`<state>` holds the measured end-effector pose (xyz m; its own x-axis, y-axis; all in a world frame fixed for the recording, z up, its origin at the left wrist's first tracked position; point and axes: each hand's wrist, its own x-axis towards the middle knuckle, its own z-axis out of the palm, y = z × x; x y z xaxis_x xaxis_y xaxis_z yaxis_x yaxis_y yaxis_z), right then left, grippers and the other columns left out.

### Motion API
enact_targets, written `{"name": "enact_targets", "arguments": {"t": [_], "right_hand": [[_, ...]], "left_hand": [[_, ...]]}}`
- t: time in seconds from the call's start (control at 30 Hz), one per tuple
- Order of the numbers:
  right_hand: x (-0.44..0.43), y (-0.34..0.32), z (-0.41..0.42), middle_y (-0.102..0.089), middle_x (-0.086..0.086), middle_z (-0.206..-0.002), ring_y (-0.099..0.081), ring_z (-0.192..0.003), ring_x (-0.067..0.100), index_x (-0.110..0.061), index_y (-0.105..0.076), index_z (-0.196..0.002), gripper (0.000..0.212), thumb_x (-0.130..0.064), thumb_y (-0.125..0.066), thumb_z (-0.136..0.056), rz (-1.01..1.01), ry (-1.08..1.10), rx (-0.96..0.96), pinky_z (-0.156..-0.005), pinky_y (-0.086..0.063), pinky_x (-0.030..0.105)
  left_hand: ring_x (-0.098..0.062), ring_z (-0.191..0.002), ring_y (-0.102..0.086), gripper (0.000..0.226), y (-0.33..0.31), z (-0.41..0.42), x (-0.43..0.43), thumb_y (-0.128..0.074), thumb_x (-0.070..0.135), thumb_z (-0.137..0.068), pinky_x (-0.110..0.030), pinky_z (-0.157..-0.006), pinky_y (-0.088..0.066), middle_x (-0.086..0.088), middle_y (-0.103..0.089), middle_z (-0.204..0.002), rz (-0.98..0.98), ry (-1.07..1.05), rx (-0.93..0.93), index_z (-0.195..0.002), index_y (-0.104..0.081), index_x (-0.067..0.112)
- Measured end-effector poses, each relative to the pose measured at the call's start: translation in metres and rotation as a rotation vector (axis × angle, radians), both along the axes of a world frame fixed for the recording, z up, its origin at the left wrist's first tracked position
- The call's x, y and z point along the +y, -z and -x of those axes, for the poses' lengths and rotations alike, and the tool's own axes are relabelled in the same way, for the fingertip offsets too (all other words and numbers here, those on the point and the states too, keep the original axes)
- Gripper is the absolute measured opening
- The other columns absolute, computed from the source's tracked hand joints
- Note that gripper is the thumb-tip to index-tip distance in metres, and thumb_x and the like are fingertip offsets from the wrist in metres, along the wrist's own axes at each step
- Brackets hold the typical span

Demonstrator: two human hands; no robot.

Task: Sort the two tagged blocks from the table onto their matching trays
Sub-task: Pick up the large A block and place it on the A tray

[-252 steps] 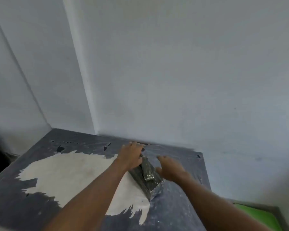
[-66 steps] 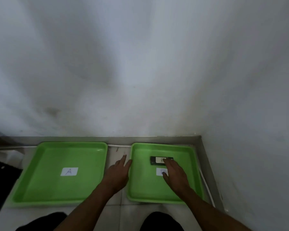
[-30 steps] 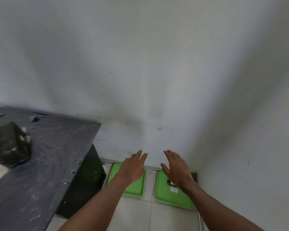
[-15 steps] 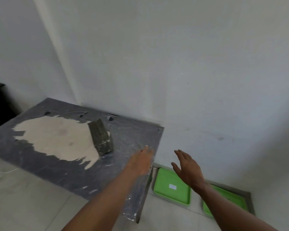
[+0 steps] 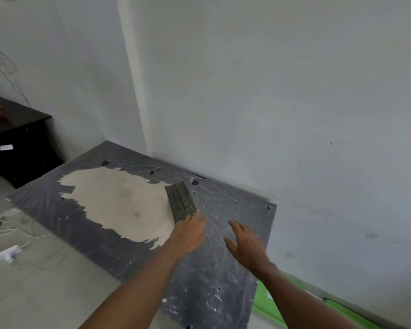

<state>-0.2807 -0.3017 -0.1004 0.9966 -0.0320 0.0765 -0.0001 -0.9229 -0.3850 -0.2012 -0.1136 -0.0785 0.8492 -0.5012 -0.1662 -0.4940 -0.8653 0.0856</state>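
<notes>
Nearest to the camera, at the lower right, a strip of a bright green plastic tray [image 5: 268, 305] shows on the floor under the near right edge of the table, and a second strip of green plastic [image 5: 342, 309] lies further right by the wall; whether this is the other tray, and any label, cannot be told from here. Above them, the person's right hand [image 5: 244, 245] hovers over the dark grey scuffed table top [image 5: 223, 269] with the fingers spread wide and holding nothing. A little further and to the left, the left hand [image 5: 190, 233] is also open and empty, and its fingertips [image 5: 198, 213] are at the near end of the dark mottled rectangular block [image 5: 181, 201]; if they already touch it cannot be told. The block lies flat at the right border of the pale worn patch [image 5: 119, 203], well away from the trays. Its tag is not visible, so one risk is to carry it to the wrong tray without reading the tag first. Another risk is the grasp: the block is long and looks heavy, so if only one end is pinched it may tilt and slip. It may also fall during the way down to the floor trays, because these are almost hidden under the table edge.
</notes>
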Motion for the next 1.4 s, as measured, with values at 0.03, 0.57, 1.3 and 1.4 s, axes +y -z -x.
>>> {"name": "enact_targets", "arguments": {"t": [0.03,0.57,1.3,1.4], "right_hand": [[0.004,0.002,-0.011,-0.043,0.007,-0.150,-0.042,-0.135,0.023,-0.018,-0.034,-0.144,0.057,-0.043,-0.050,-0.096,-0.012,0.000,0.001,-0.110,-0.039,0.039],[0.042,0.045,-0.139,-0.040,0.004,-0.151,-0.039,-0.136,0.018,-0.020,-0.030,-0.146,0.058,-0.044,-0.048,-0.097,-0.158,0.005,0.136,-0.111,-0.037,0.037],[0.136,0.079,-0.211,-0.049,0.002,-0.139,-0.049,-0.120,0.020,-0.023,-0.013,-0.147,0.111,-0.068,-0.072,-0.065,-0.191,0.321,0.349,-0.099,-0.046,0.036],[0.134,0.074,-0.209,-0.055,0.001,-0.132,-0.053,-0.114,0.018,-0.025,-0.022,-0.140,0.099,-0.061,-0.076,-0.065,-0.195,0.314,0.320,-0.096,-0.048,0.033]], "left_hand": [[-0.037,-0.140,-0.038,0.058,0.000,-0.009,0.004,-0.049,0.019,-0.099,-0.054,-0.106,-0.044,-0.013,-0.022,-0.163,0.003,-0.011,-0.001,-0.153,-0.026,0.015],[-0.037,-0.141,-0.039,0.057,0.009,-0.157,0.043,-0.050,0.023,-0.100,-0.052,-0.108,-0.045,-0.014,-0.024,-0.162,-0.059,-0.060,0.070,-0.152,-0.027,0.017],[-0.037,-0.127,-0.046,0.041,0.058,-0.309,0.040,-0.043,0.029,-0.099,-0.054,-0.101,-0.048,-0.013,-0.041,-0.145,-0.079,0.318,0.224,-0.140,-0.045,0.027],[-0.034,-0.119,-0.049,0.031,0.055,-0.308,0.042,-0.048,0.031,-0.096,-0.051,-0.096,-0.050,-0.010,-0.047,-0.131,-0.036,0.329,0.195,-0.124,-0.057,0.023]]}}
